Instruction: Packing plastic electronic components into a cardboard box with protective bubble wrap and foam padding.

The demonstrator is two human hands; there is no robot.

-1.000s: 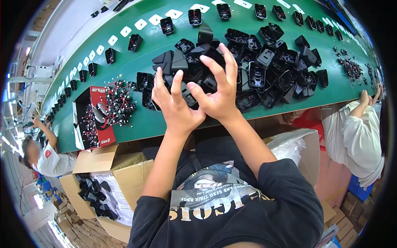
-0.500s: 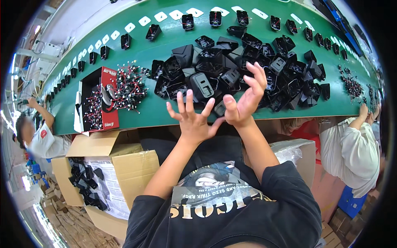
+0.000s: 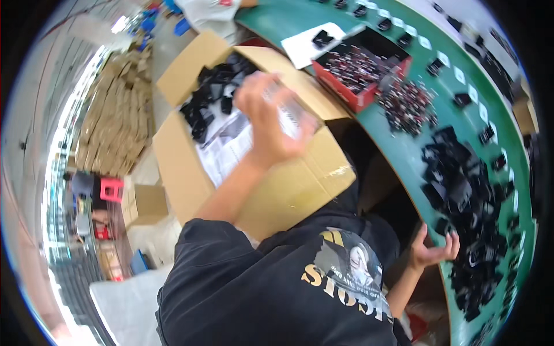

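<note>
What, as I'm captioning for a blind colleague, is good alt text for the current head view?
A person's blurred left hand appears over an open cardboard box of black parts; the right hand is at the edge of a green table bearing piled black housings and a red box.

At left, a large pile of brown cardboard (image 3: 112,109) sits on the floor near a red plastic stool (image 3: 111,189) and a brown carton (image 3: 144,205), while white clothing (image 3: 210,12) of another person shows at the top and white cards (image 3: 443,59) line the green bench (image 3: 404,150).
</note>
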